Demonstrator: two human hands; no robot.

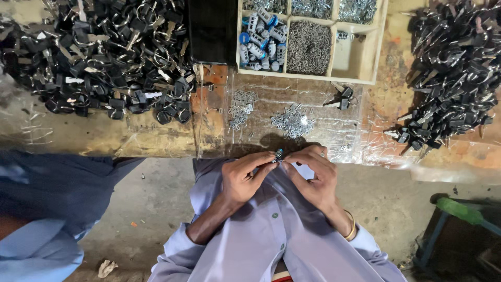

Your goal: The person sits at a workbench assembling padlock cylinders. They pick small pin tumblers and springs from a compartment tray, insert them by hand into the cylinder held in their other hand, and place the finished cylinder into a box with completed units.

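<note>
Step in hand: fitting small parts together. Left hand (241, 178) and right hand (312, 177) meet at near tabletop (156, 136) edge, fingers clamped on small lock cylinder (278, 154). Loose metal pieces (293, 121) just beyond. Next move likely needs fine fingertip alignment.

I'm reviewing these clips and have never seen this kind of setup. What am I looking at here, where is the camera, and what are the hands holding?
There is one picture, from a camera on the person's head, looking down. No machine is involved, just two bare hands. The left hand and right hand together pinch a small metal and blue part at the workbench edge. On the bench lie piles of black keys, two heaps of small silver pieces and a divided wooden tray of parts. Another person's blue sleeve shows at the left.
</note>
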